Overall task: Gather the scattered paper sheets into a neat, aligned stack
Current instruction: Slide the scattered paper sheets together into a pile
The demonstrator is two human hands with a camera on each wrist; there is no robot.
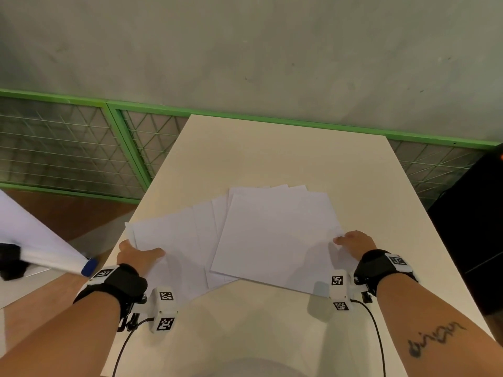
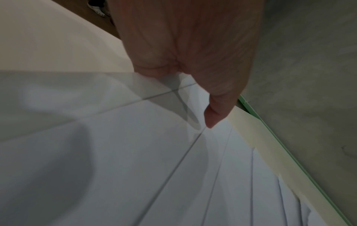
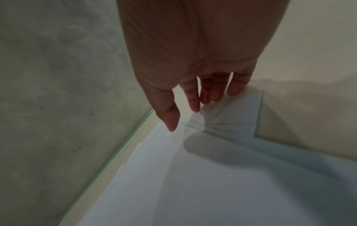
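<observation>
The paper sheets (image 1: 261,240) lie fanned and overlapping across the middle of the cream table (image 1: 272,148), not yet squared. The left hand (image 1: 137,257) pinches the fan's left edge, thumb on top, while the right hand (image 1: 355,242) rests relaxed fingertips on the right corner. This looks like the gathering step; next, both hands likely need to slide inward together.

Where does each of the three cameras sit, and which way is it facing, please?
Head: worn on the head, looking forward and down at the table and fanned paper sheets; both forearms, left hand and right hand show.
Left wrist: looks along the left hand at the sheets' left edge.
Right wrist: looks along the right hand, whose fingers touch the sheets' right corner.
Shared: all three show the sheets and table.
</observation>
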